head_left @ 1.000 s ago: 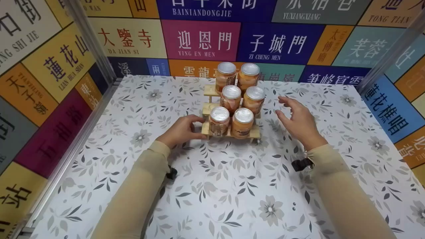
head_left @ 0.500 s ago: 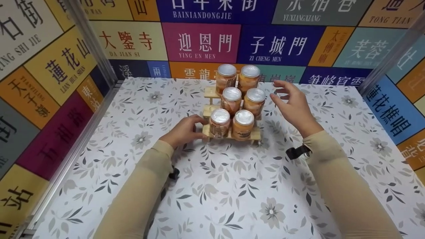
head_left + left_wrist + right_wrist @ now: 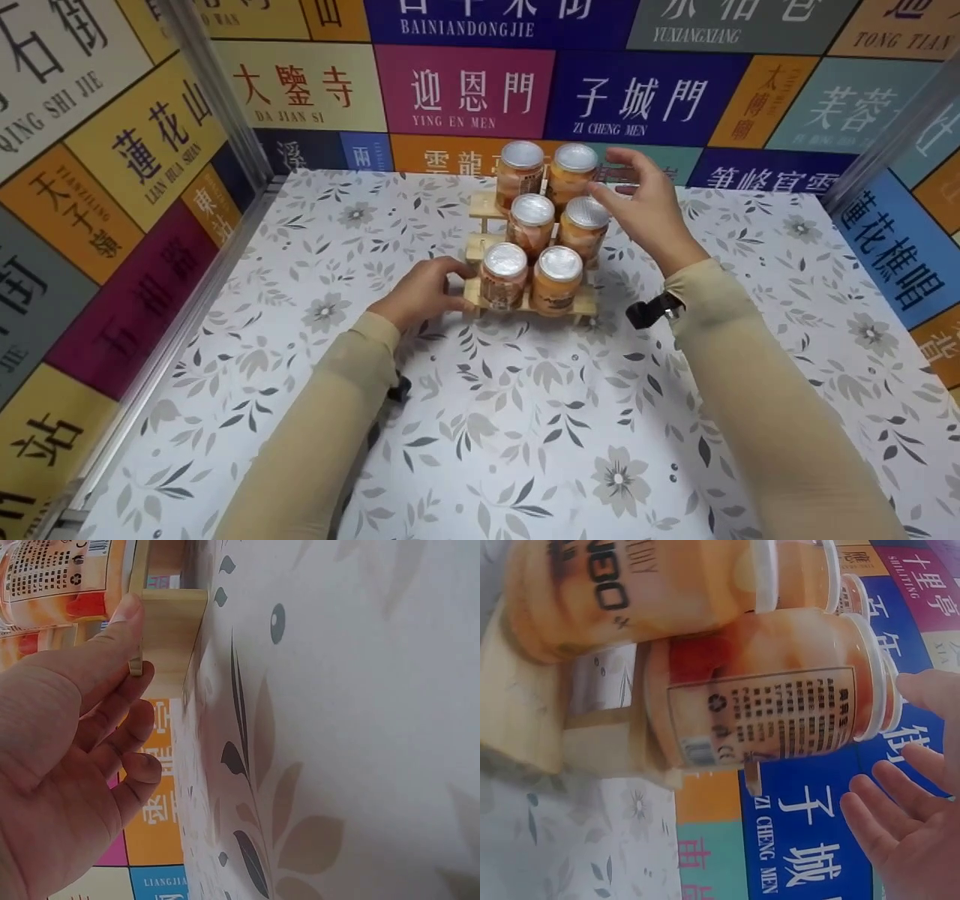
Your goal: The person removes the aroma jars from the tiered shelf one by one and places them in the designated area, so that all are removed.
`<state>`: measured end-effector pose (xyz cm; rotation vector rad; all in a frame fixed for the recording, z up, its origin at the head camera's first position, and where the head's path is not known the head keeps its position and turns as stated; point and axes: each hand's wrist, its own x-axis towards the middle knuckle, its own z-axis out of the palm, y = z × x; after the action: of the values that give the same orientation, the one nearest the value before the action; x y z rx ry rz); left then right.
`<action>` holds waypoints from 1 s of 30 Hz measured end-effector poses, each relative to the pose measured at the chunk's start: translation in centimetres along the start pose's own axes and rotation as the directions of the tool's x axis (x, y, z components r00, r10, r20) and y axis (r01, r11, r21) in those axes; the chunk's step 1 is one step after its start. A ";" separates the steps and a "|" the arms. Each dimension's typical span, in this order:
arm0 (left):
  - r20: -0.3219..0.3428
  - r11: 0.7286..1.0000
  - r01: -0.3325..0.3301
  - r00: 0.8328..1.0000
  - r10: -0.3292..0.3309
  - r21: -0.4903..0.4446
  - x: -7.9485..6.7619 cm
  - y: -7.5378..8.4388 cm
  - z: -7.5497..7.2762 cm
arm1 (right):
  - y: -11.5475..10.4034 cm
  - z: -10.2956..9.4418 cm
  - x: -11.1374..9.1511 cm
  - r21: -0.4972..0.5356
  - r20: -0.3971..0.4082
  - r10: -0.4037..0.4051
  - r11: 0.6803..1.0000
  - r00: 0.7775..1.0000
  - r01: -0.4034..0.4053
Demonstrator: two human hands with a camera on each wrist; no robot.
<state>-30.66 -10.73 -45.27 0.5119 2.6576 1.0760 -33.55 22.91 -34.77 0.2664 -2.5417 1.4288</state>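
A small stepped wooden rack (image 3: 484, 244) holds several jars of orange contents with silver lids, two on each tier. My left hand (image 3: 424, 292) pinches the left end of its lowest step; the left wrist view shows the thumb (image 3: 124, 622) on top and a finger below the wooden edge. Above the rack's right side, my right hand (image 3: 649, 206) is beside the top right jar (image 3: 574, 176), its fingers parted and gripping nothing. The thumb lies close to that jar's lid; whether it touches cannot be seen. The middle right jar (image 3: 765, 690) shows its label in the right wrist view.
A white cloth with grey leaves and flowers covers the table (image 3: 480, 420). Behind it stands a wall (image 3: 465, 90) of coloured panels with lettering. Metal frame posts (image 3: 240, 112) rise at both back corners.
My right hand has moved forward and left, from beside the rack to the top right jar. My left hand stays at the lowest step. The jars keep their places on the rack.
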 end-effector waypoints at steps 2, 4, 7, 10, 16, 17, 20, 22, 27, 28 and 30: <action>-0.005 1.000 0.010 1.000 -0.010 0.017 -0.1 0.0 -0.2 | -0.3 0.4 0.6 0.014 0.013 0.011 1.000 1.000 -0.011; -0.012 1.000 0.012 1.000 -0.012 0.025 -0.1 0.1 -0.4 | -0.6 0.8 1.1 0.028 0.031 0.020 0.999 0.999 -0.021; -0.017 1.000 0.004 1.000 -0.003 0.021 0.0 0.3 -0.4 | -0.7 1.2 1.7 0.058 0.039 0.030 0.998 0.999 -0.032; -0.008 1.000 0.009 1.000 -0.009 0.003 0.1 0.4 -0.2 | -0.6 1.6 1.9 0.068 0.034 0.026 0.997 0.999 -0.028; 0.006 1.000 0.015 1.000 -0.015 -0.009 0.3 0.4 0.1 | 0.0 2.0 2.1 0.065 0.015 0.051 0.997 0.999 -0.052; 0.006 1.000 0.011 1.000 -0.011 -0.006 0.4 0.4 0.2 | 0.1 2.0 2.2 0.063 0.009 0.055 0.996 0.998 -0.056; 0.011 1.000 0.003 1.000 -0.003 0.002 0.5 0.3 0.2 | 0.1 1.9 2.3 0.056 -0.006 0.062 0.996 0.998 -0.062; 0.015 1.000 0.000 1.000 0.000 0.010 0.6 0.3 0.2 | 0.0 1.9 2.4 0.059 -0.011 0.061 0.996 0.998 -0.061; 0.018 1.000 -0.006 1.000 0.006 0.028 0.5 0.3 0.0 | 0.0 2.1 2.4 0.095 -0.031 0.045 0.995 0.998 -0.042; 0.017 0.999 -0.018 1.000 0.017 0.039 0.5 0.3 0.0 | 0.1 2.2 2.4 0.100 -0.038 0.040 0.994 0.998 -0.036; 0.018 0.997 -0.047 0.999 0.046 0.067 0.4 0.3 0.0 | 0.2 2.3 2.4 0.108 -0.054 0.031 0.994 0.998 -0.025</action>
<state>-31.00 -10.40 -45.07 0.5960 2.6881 0.9925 -36.12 20.89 -35.41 0.2062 -2.4376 1.5634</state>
